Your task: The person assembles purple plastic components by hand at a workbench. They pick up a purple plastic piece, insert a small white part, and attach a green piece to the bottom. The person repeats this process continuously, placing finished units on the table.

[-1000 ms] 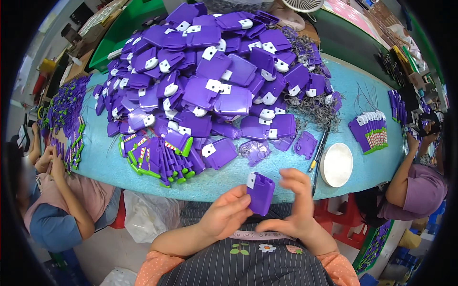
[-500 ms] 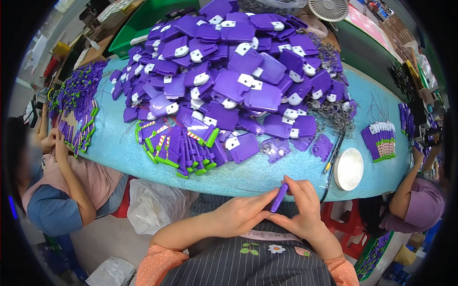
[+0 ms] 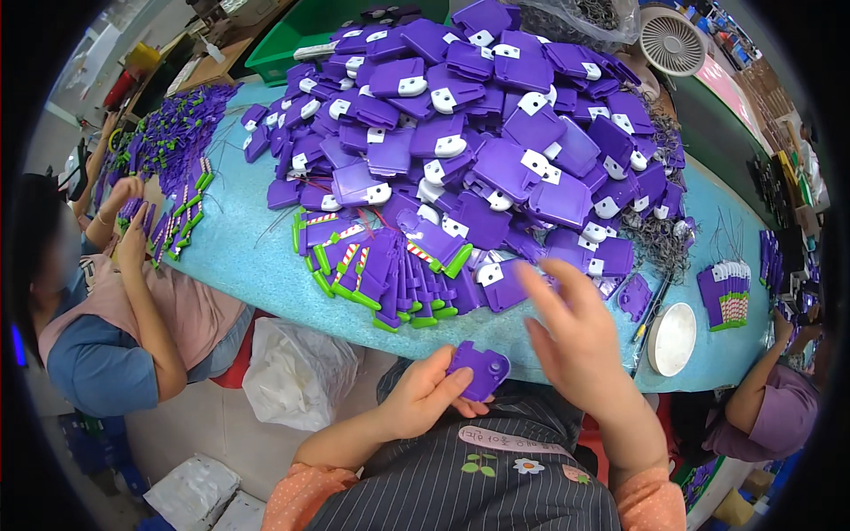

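My left hand [image 3: 425,389] is closed on a small purple plastic plate [image 3: 481,370], thumb on top and fingers beneath, just off the table's near edge. A round boss and an uneven edge show on the plate. Raised to its right, my right hand [image 3: 580,341] has its fingers apart with nothing in them, slightly blurred. Beyond those fingertips lies a purple piece with a white end [image 3: 503,285], part of a large heap of purple plastic pieces [image 3: 531,177]. A fan of purple pieces with green ends and striped strips [image 3: 372,270] lies at the heap's near left.
A white bowl [image 3: 672,340] stands right of my right hand, beside a pen-like tool [image 3: 645,326]. Stacked purple-and-green pieces [image 3: 724,296] lie farther right. A green bin [image 3: 274,55] and a fan [image 3: 671,41] stand behind. Co-workers sit at both sides.
My hands have parted: the left keeps the purple plate, now turned to show its flat face, while the right has let go and moved up toward the heap. The view has shifted.
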Action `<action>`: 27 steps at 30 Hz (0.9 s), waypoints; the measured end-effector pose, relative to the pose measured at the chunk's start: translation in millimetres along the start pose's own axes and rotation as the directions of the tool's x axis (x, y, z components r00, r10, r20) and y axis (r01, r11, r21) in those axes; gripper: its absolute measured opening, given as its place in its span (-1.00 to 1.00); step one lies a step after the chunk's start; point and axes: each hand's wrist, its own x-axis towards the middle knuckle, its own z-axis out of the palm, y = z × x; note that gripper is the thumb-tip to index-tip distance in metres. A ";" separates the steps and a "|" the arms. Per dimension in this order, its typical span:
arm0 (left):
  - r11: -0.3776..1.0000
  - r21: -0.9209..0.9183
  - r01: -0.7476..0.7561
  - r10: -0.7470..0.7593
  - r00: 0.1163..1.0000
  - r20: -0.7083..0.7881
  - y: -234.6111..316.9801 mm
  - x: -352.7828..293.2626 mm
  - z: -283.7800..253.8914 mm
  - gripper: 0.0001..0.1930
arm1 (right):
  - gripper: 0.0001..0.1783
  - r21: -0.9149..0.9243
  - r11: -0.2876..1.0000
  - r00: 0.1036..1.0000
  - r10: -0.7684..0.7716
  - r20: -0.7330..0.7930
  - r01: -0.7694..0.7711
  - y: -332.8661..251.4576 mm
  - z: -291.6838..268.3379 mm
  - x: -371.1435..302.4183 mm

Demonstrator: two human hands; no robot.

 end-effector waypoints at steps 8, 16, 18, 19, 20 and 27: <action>0.968 0.087 -0.238 0.252 0.938 -0.239 -3.2 7.1 -25.3 -0.69 | -0.68 -0.111 0.958 0.964 -0.257 0.064 0.263 -2.5 17.2 47.8; 0.898 -0.299 -0.323 0.297 0.946 -0.130 -8.7 24.2 28.0 -0.63 | -0.74 0.936 -0.013 0.890 0.305 0.340 -0.353 -14.7 2.1 -82.0; 0.870 -0.373 -0.322 0.317 0.945 -0.076 -6.2 31.2 43.0 -0.61 | -0.73 0.863 -0.192 0.796 0.334 0.505 -0.468 -22.9 19.5 -97.4; 0.900 -0.332 -0.284 0.277 0.958 -0.067 -6.8 32.0 44.3 -0.61 | -0.73 0.826 -0.256 0.758 0.329 0.563 -0.503 -23.0 27.9 -103.0; 0.925 -0.291 -0.244 0.237 0.970 -0.060 -7.7 31.3 44.5 -0.61 | -0.69 0.825 -0.195 0.789 0.243 0.564 -0.530 -20.5 30.2 -108.8; 0.963 -0.139 0.231 -0.210 0.966 0.150 -13.1 12.6 33.0 -0.65 | -0.58 0.890 0.098 0.789 0.512 0.338 -0.445 17.0 -10.3 -86.7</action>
